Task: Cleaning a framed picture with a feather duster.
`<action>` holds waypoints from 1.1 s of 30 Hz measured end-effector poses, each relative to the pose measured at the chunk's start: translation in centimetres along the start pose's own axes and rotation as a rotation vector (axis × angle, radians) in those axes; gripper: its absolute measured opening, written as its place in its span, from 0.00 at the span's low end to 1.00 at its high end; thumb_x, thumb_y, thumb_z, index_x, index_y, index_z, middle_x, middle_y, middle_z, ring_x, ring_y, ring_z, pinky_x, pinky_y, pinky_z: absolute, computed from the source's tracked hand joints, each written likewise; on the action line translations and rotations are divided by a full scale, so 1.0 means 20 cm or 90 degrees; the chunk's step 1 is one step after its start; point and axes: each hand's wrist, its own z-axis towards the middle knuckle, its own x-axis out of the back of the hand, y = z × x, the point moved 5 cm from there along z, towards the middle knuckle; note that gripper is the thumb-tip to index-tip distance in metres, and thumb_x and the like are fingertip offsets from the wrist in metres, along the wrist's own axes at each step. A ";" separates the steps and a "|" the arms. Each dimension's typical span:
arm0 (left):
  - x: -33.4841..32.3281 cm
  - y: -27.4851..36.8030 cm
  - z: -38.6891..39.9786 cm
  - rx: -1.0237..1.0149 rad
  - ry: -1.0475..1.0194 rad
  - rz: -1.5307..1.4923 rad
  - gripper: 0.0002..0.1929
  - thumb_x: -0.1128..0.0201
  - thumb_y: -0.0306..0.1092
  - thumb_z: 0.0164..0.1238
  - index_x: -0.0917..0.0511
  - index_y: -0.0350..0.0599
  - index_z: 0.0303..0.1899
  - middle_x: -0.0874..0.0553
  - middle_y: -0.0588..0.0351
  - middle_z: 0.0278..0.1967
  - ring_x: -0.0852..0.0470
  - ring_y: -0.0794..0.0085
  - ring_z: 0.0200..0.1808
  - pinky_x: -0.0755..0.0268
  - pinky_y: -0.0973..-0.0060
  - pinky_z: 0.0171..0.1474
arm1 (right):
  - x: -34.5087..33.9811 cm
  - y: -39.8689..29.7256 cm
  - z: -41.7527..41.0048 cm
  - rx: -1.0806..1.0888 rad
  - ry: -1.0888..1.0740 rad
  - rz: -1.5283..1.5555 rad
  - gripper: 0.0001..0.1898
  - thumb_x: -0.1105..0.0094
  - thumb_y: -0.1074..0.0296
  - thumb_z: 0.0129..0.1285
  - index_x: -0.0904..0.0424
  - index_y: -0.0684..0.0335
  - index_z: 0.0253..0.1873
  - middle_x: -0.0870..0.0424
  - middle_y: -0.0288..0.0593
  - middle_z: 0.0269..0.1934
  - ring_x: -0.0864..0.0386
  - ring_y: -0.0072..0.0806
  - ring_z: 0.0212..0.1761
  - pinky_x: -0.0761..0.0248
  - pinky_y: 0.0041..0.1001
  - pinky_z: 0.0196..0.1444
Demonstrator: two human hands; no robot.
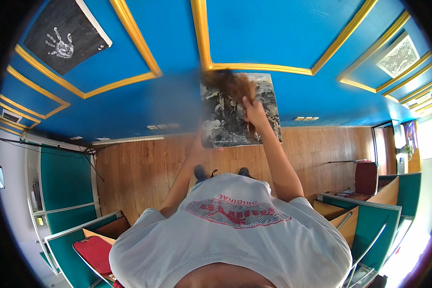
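Note:
A square canvas painting [230, 124] in black, grey and white is held up before the blue wall, over the wooden floor. My left hand [210, 145] is at its lower left edge, blurred, with fingers at the bottom rim; the grip is partly hidden behind the canvas. My right hand [255, 112] is closed around a brown feather duster [234, 84]. The duster's fluffy part lies across the top of the painting, blurred, and reaches its upper left corner. A brown part of it also shows below my right hand, in front of the canvas.
The blue wall with yellow moulding [262, 67] bears a black handprint painting [63, 41] and a framed white picture [399, 55]. Wall sockets [306, 118] sit low. Red chairs [93, 253] and green partition desks [374, 219] stand behind at both sides.

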 end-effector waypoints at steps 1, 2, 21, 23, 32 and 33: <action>0.00 -0.01 0.01 -0.002 -0.004 0.001 0.71 0.12 0.41 0.41 0.58 0.38 0.82 0.38 0.40 0.78 0.40 0.55 0.80 0.48 0.63 0.80 | 0.02 0.08 0.03 0.043 -0.012 -0.129 0.17 0.40 0.54 0.77 0.28 0.64 0.45 0.31 0.32 0.25 0.37 0.18 0.19 0.44 0.23 0.18; 0.02 -0.07 0.00 0.008 -0.007 -0.016 0.70 0.12 0.41 0.41 0.57 0.38 0.82 0.37 0.40 0.77 0.39 0.55 0.79 0.47 0.63 0.79 | -0.01 0.08 -0.01 0.069 -0.099 -0.202 0.17 0.40 0.54 0.77 0.28 0.65 0.46 0.31 0.33 0.25 0.37 0.18 0.19 0.44 0.23 0.18; -0.04 0.06 -0.02 -0.426 -0.025 0.779 0.51 0.16 0.34 0.49 0.38 0.39 0.75 0.24 0.46 0.68 0.27 0.63 0.70 0.37 0.65 0.74 | 0.13 0.04 -0.69 -0.205 -0.319 0.000 0.17 0.40 0.54 0.77 0.29 0.59 0.37 0.33 0.30 0.23 0.40 0.15 0.17 0.50 0.21 0.16; -0.04 0.18 0.01 -0.229 -0.048 0.380 0.54 0.16 0.32 0.49 0.42 0.40 0.77 0.25 0.46 0.69 0.28 0.63 0.71 0.37 0.65 0.74 | 0.22 0.03 -0.70 -0.189 -0.238 -0.017 0.18 0.41 0.54 0.78 0.30 0.59 0.36 0.33 0.30 0.22 0.40 0.16 0.16 0.50 0.22 0.16; 0.00 0.06 -0.03 -0.086 -0.050 -0.156 0.65 0.16 0.29 0.47 0.57 0.37 0.81 0.27 0.45 0.71 0.28 0.61 0.71 0.39 0.65 0.75 | 0.36 0.08 -0.73 -0.198 -0.090 0.026 0.20 0.41 0.52 0.77 0.31 0.57 0.32 0.34 0.29 0.21 0.39 0.16 0.15 0.47 0.22 0.15; 0.02 0.08 -0.02 -0.053 0.009 0.024 0.66 0.15 0.31 0.46 0.58 0.37 0.81 0.28 0.44 0.71 0.28 0.60 0.71 0.40 0.65 0.76 | 0.37 0.05 -0.74 -0.198 -0.090 0.024 0.20 0.41 0.52 0.77 0.31 0.57 0.32 0.34 0.29 0.21 0.39 0.16 0.15 0.47 0.22 0.15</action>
